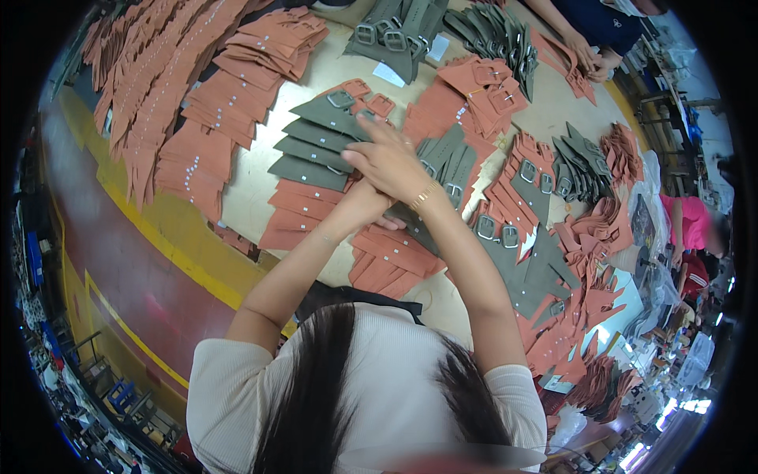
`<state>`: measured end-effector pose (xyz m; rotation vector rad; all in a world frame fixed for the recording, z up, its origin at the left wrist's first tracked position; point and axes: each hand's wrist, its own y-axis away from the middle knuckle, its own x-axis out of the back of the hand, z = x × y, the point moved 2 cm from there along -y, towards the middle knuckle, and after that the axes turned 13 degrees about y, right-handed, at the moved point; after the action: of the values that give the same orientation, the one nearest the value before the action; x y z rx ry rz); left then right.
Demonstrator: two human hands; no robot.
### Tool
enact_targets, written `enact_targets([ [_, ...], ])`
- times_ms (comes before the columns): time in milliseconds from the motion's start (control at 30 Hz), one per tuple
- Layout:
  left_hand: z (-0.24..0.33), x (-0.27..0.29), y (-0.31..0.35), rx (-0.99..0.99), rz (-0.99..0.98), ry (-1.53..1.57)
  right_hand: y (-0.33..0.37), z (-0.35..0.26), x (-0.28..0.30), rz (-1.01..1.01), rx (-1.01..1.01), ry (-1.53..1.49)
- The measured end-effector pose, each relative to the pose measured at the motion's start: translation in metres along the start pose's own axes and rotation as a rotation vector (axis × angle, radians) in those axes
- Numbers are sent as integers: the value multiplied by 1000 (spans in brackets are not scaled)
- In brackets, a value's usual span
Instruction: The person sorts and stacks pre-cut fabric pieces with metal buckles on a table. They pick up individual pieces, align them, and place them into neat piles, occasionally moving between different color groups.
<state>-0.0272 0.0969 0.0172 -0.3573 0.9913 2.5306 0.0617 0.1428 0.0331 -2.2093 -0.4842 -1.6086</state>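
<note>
My forearms cross above the table, right over left. My right hand [388, 162] is open, its fingers stretched toward the far left over fanned dark green strap pieces [316, 150] with metal buckles. My left hand [371, 207] lies under my right wrist, which hides most of it. A few of its fingertips show beside a green buckled bundle [452, 170]; whether they grip it I cannot tell. Orange-brown strap pieces [292, 207] lie under the green fan, and more orange-brown pieces [395, 251] spread nearer to me.
Long rows of orange-brown pieces [158, 87] cover the table's left side. Green buckled straps [395, 35] lie at the far edge. Mixed piles [513, 237] fill the right. Across the table, a co-worker's hands [592, 63] handle orange-brown pieces. A yellow-edged floor lane [150, 261] runs at left.
</note>
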Motion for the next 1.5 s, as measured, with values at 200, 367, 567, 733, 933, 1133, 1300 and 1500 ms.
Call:
enact_targets([
  [200, 1, -2, 3, -8, -3, 29, -35, -11, 19, -115, -10, -42],
  [367, 2, 4, -2, 74, -22, -3, 36, 9, 76, 125, 69, 85],
  [567, 5, 9, -4, 103, -28, -23, 154, 16, 65, 62, 12, 328],
  [733, 17, 10, -14, 191, -87, 53, 191, 22, 17, 37, -77, 185],
  [933, 44, -20, -31, 204, -139, -423, 207, 27, 28, 52, -97, -75],
  [1133, 126, -76, -16, 236, -285, -437, 253, 65, 78, 295, -409, -198],
  [1300, 190, -152, -76, -200, -433, -586, 293, 79, 92, 384, -640, -216],
  [1500, 176, -257, -277, -1058, -23, -403, 314, 80, 88, 351, -744, -211],
])
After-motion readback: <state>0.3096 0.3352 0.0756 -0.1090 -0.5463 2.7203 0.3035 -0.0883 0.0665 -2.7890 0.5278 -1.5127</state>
